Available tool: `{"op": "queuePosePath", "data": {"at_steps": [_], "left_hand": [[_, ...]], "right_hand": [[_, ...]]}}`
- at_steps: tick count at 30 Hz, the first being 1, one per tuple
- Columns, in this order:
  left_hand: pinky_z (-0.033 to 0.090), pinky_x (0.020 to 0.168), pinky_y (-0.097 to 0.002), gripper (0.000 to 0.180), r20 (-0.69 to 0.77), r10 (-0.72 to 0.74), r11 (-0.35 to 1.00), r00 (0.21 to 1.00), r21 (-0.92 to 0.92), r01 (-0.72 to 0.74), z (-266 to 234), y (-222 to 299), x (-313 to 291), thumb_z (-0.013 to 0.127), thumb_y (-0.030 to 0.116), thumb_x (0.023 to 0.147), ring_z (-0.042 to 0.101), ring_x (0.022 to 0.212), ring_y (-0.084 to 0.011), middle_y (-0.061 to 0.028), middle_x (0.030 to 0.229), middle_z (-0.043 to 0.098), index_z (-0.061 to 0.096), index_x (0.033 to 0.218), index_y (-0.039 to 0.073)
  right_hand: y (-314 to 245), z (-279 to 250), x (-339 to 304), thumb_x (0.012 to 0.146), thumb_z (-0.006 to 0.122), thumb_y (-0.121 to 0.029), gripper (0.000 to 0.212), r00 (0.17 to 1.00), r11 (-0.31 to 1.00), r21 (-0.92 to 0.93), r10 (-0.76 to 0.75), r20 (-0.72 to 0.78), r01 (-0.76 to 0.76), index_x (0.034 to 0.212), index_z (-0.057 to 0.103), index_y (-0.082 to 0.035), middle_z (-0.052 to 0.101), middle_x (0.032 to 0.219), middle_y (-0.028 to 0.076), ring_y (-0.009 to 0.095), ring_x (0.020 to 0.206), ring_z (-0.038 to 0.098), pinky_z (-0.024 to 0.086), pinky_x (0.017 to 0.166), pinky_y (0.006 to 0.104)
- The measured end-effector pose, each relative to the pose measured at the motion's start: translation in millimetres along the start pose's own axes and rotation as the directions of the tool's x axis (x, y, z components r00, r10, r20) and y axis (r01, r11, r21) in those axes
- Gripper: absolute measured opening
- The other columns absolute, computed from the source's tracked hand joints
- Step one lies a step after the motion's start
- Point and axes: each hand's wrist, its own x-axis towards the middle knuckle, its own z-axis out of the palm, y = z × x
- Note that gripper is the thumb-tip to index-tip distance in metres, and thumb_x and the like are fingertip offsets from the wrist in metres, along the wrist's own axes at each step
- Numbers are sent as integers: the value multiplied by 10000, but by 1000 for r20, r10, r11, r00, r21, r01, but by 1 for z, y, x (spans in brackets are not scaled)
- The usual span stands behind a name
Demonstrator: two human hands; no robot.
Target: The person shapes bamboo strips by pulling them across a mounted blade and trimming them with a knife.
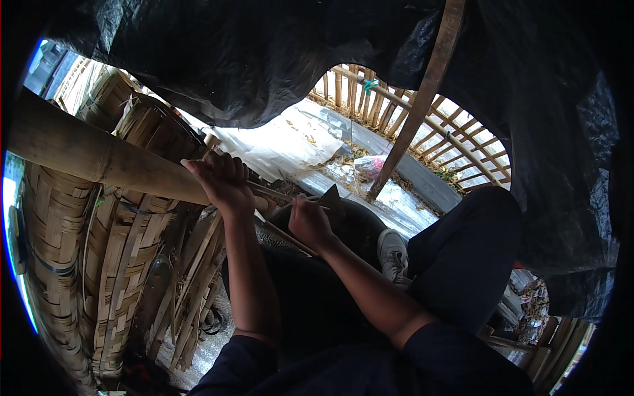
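Note:
A thick bamboo pole (99, 158) comes in from the left and ends near my hands. My left hand (224, 181) is closed over it, fingers curled and thumb stretched out along the pole. From beneath that hand a thin bamboo strip (274, 193) runs across to my right hand (309, 221). The right hand is a closed fist around the strip, whose pale end pokes out beyond it. Just past this fist rises a dark, pointed, blade-like piece (332, 199); whether the fist touches it is hidden. Another thin strip (285, 237) slants below, between my forearms.
Woven bamboo baskets (63, 244) are stacked at the left, with split slats (198, 303) beside them. Black plastic sheeting (218, 59) hangs overhead. A wooden post (419, 99) leans ahead, before a bamboo fence (456, 132). My shoe (393, 254) is close to my right hand.

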Motion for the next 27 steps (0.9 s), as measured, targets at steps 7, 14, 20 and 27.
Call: {"op": "queuePosePath", "data": {"at_steps": [7,14,20,27], "left_hand": [[106,406,-249,532,44,-42,999,998,23,41,-7,-1,0,313,623,911,112,443,-61,67,522,195,324,627,174],[105,399,-247,541,-28,23,996,999,84,-20,-10,7,6,292,626,912,105,443,-65,62,523,198,286,610,178],[104,396,-248,545,34,16,999,999,49,-18,9,-3,3,288,627,913,109,435,-61,64,506,181,277,597,183],[88,386,-257,566,-28,66,996,997,56,-64,-12,6,5,309,639,898,98,425,-63,53,495,153,244,589,169]], "right_hand": [[10,1,-6,924,395,-144,269,996,993,-78,-86,7,86,788,534,41,592,678,278,388,618,627,507,501,440],[25,26,-12,905,404,-113,228,946,924,-266,-310,-92,276,808,531,50,565,696,250,349,710,639,517,570,423],[112,28,-17,907,384,-122,267,992,991,-60,123,22,-121,846,557,71,596,778,288,408,760,616,502,652,475],[-9,1,-5,916,427,-155,258,996,970,228,-71,-45,80,809,533,54,574,663,291,435,704,603,489,632,492]]}}
